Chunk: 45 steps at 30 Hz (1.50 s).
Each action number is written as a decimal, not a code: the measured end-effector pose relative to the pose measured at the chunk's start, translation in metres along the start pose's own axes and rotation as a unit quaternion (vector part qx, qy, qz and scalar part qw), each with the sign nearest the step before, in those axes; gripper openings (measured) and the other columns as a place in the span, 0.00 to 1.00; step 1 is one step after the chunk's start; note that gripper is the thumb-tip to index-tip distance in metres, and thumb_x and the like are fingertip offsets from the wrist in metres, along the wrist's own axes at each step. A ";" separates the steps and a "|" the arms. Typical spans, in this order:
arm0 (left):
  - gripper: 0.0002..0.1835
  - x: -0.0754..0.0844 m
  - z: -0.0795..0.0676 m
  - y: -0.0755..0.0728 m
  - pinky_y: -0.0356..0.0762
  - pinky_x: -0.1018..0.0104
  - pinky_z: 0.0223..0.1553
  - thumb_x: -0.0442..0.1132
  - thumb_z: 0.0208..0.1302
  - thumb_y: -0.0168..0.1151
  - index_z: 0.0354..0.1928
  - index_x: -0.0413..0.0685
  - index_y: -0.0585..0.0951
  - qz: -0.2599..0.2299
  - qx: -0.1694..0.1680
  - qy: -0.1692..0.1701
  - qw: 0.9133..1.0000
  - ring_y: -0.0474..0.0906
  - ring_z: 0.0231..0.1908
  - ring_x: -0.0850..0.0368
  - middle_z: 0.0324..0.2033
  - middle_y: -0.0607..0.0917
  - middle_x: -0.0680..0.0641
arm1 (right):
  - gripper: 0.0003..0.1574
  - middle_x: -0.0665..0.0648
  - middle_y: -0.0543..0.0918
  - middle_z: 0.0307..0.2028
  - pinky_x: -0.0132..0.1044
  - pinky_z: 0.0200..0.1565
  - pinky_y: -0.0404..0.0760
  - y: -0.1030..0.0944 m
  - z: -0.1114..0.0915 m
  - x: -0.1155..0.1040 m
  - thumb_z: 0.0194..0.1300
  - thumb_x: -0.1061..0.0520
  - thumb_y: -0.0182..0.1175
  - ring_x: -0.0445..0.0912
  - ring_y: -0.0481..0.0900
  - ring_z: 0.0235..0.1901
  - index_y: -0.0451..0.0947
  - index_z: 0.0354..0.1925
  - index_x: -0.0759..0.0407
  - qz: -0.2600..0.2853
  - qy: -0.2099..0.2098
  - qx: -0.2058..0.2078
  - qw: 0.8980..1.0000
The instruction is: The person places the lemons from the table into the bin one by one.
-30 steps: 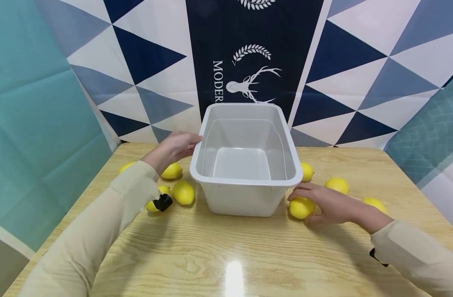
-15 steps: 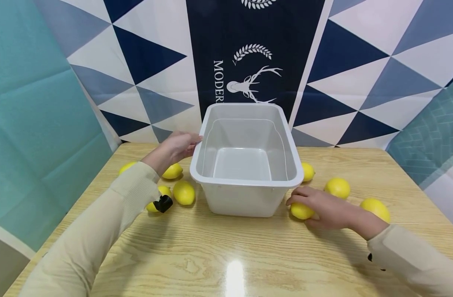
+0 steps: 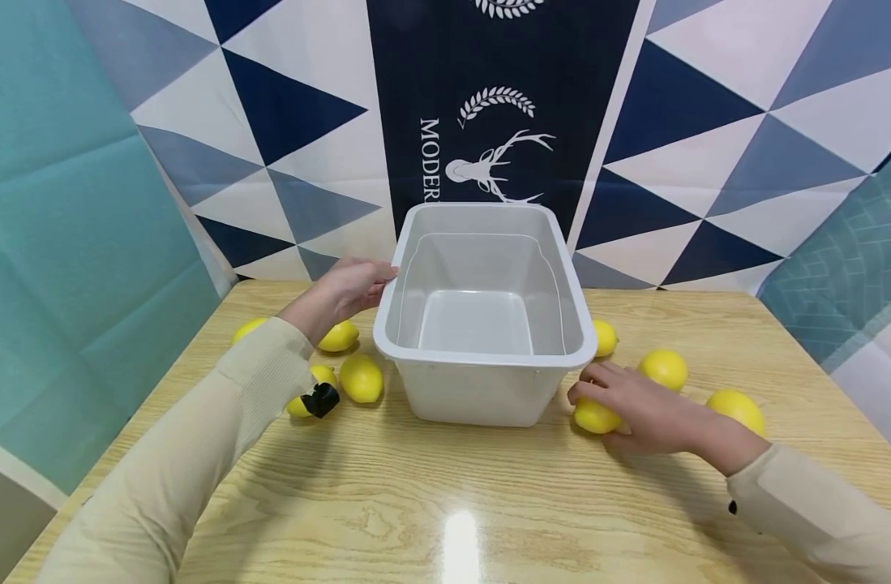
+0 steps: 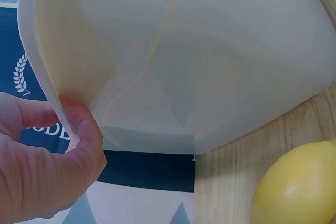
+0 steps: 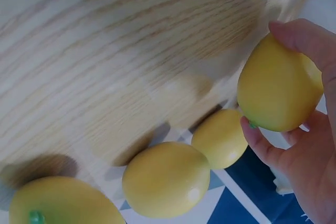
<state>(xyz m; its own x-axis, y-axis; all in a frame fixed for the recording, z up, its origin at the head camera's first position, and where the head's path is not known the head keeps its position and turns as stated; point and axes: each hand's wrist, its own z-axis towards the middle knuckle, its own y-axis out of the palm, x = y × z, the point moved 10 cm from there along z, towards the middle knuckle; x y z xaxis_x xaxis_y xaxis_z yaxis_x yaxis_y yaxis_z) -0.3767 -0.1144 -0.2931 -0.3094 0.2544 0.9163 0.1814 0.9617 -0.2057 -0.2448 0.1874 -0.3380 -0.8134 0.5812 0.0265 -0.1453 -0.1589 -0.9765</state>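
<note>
A light grey plastic tub (image 3: 474, 393) stands on the wooden table. My left hand (image 3: 350, 285) is at its left side and pinches the rim between thumb and fingers, as the left wrist view shows on the tub wall (image 4: 231, 77). To the right of the tub, my right hand (image 3: 645, 410) grips a yellow lemon (image 3: 595, 416) low at the table. In the right wrist view the thumb and fingers curl round that lemon (image 5: 278, 87), which has a greenish tip. No fruit shows inside the tub.
Right of the tub lie more lemons: one close to its side (image 3: 604, 338), a second behind my hand (image 3: 664, 369), a third by my wrist (image 3: 737, 411). Several others, such as this lemon (image 3: 361, 379), lie at the left, partly under my sleeve. A patterned cloth (image 3: 306, 162) hangs behind.
My right hand has settled lower over the lemon, with its fingers further round it, and uncovers more of the lemon by the wrist. My left hand and the tub stay put.
</note>
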 end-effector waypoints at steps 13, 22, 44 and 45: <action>0.22 -0.004 0.000 0.000 0.73 0.67 0.65 0.43 0.72 0.54 0.64 0.44 0.73 -0.009 -0.016 -0.013 1.000 0.71 0.44 0.56 0.49 0.75 0.51 | 0.37 0.47 0.75 0.46 0.46 0.46 0.81 -0.012 0.004 0.000 0.34 0.60 0.80 0.43 0.72 0.46 0.75 0.45 0.49 -0.010 -0.016 0.004 1.000; 0.22 -0.001 0.001 0.000 0.73 0.66 0.64 0.43 0.72 0.55 0.64 0.44 0.73 -0.014 -0.012 -0.014 1.000 0.71 0.47 0.55 0.51 0.75 0.50 | 0.42 0.49 0.78 0.49 0.50 0.47 0.83 -0.024 0.007 0.005 0.31 0.62 0.81 0.47 0.74 0.47 0.76 0.49 0.47 -0.027 0.000 -0.003 1.000; 0.21 -0.003 -0.001 0.001 0.74 0.67 0.60 0.42 0.71 0.55 0.63 0.44 0.74 -0.028 -0.008 -0.019 0.999 0.71 0.42 0.57 0.46 0.75 0.50 | 0.44 0.45 0.78 0.43 0.42 0.41 0.81 -0.049 0.013 0.022 0.29 0.62 0.81 0.40 0.72 0.42 0.77 0.49 0.47 -0.053 -0.003 0.011 0.999; 0.21 -0.003 -0.001 0.001 0.74 0.68 0.59 0.42 0.72 0.55 0.63 0.43 0.74 -0.027 -0.010 -0.019 0.999 0.70 0.41 0.57 0.46 0.75 0.50 | 0.44 0.45 0.78 0.42 0.41 0.41 0.81 -0.049 0.014 0.023 0.29 0.61 0.81 0.40 0.71 0.41 0.77 0.50 0.47 -0.055 -0.002 0.010 0.998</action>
<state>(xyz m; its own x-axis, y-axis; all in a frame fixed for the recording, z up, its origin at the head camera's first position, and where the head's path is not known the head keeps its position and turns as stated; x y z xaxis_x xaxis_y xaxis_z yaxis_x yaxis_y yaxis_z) -0.3746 -0.1146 -0.2951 -0.3547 0.2055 0.9121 0.1811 0.9722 -0.1487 -0.2641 0.1974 -0.2864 -0.7944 0.5923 0.1341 -0.2451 -0.1107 -0.9632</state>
